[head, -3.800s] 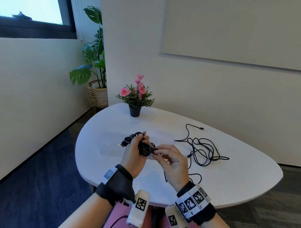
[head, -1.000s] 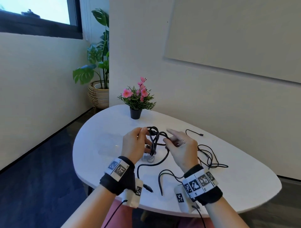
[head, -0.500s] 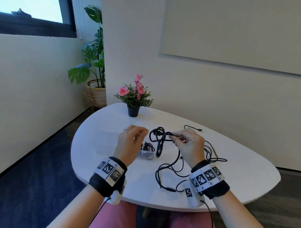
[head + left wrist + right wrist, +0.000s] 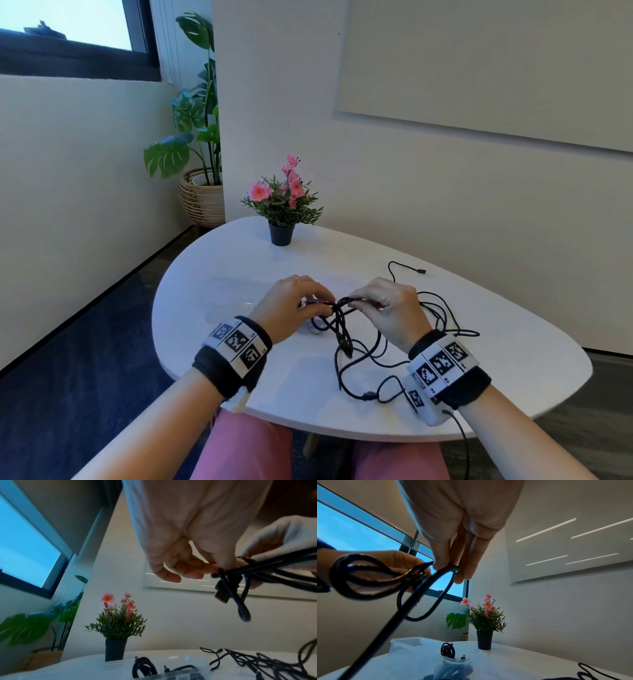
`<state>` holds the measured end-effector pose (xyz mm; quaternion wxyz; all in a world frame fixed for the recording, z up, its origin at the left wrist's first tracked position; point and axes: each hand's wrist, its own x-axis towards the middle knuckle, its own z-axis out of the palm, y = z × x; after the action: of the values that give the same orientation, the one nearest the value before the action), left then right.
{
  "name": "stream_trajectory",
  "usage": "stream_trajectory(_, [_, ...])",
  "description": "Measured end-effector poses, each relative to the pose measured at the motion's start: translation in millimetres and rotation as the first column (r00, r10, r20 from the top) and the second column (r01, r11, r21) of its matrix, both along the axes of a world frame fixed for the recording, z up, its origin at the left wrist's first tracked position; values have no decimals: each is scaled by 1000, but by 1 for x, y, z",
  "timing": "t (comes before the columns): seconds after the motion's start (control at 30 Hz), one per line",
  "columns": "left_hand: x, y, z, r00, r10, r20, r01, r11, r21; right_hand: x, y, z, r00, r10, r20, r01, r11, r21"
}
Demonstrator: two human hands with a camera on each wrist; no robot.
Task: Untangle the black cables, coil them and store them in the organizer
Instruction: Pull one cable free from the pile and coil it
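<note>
Above the white bench [image 4: 513, 359], the head view shows both hands meeting over one bundle of black cable [image 4: 342, 329]. Half a second ago the left hand [image 4: 291, 308] hung apart from it and only the right hand [image 4: 390, 308] held it up; now the left grip pinches the bundle's top too, so winding can likely resume. The bundle's long axis runs roughly vertical, loops hanging toward the bench, slack trailing to the near edge. More tangled cables [image 4: 442, 315] lie behind the right hand.

From the left wrist, the left thumb and fingers [image 4: 188, 572] are pressed together on the gathered strands, and a plug end [image 4: 222, 595] points down beside a hanging loop. The clear organizer [image 4: 171, 672] sits below, holding coiled cable already.

From the right wrist, the right grip pinches a single strand [image 4: 447, 572] that arcs down in a loop; the bundle stretches leftward toward the other hand.
</note>
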<state>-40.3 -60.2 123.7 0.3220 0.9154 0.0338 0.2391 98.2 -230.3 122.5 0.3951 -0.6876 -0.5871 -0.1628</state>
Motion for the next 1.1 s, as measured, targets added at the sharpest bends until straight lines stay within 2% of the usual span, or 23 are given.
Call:
stream_trajectory(0.17, [4, 0, 3, 997, 77, 17, -73, 987, -146, 3, -1, 1, 998, 50, -43, -46, 996, 72])
stream_trajectory(0.27, [11, -5, 2, 982, 176, 67, -161, 971, -179, 5, 3, 4, 999, -34, -16, 36, 994, 105])
stream_trajectory(0.37, [14, -7, -5, 963, 256, 81, -221, 929, -298, 1, 6, 4, 995, -74, 64, 66, 989, 131])
stream_trajectory(0.5, [19, 1, -10, 926, 366, 94, -320, 892, -318, -7, 6, -2, 973, -175, 148, 155, 978, 140])
stream_trajectory(0.57, [17, 21, -14, 878, 474, 67, -419, 829, -371, -2, -2, -6, 962, -269, 57, 255, 950, 178])
stream_trajectory(0.63, [9, 50, -20, 817, 574, 50, -518, 770, -373, 10, -19, -4, 916, -376, -137, 399, 889, 226])
stream_trajectory(0.7, [-3, 72, -25, 773, 632, 48, -595, 750, -287, 28, -40, 1, 817, -455, -353, 530, 835, 151])
stream_trajectory(0.73, [-8, 75, -26, 774, 631, 53, -603, 759, -246, 34, -48, 0, 787, -471, -399, 543, 835, 86])
stream_trajectory(0.77, [-11, 74, -26, 789, 610, 71, -583, 781, -226, 36, -53, -1, 789, -468, -399, 522, 852, 34])
stream_trajectory(0.83, [-13, 60, -24, 828, 549, 111, -520, 827, -213, 28, -51, -3, 838, -407, -363, 424, 905, -36])
stream_trajectory(0.93, [-5, 27, -19, 887, 435, 156, -409, 896, -172, -3, -29, -5, 896, -230, -379, 226, 973, -56])
stream_trajectory(1.0, [0, 2, -16, 908, 349, 232, -328, 937, -125, -21, -9, -7, 902, -134, -411, 111, 991, -79])
stream_trajectory(1.1, [2, -22, -11, 914, 270, 301, -247, 962, -114, -33, 12, -11, 943, -80, -323, 46, 993, -112])
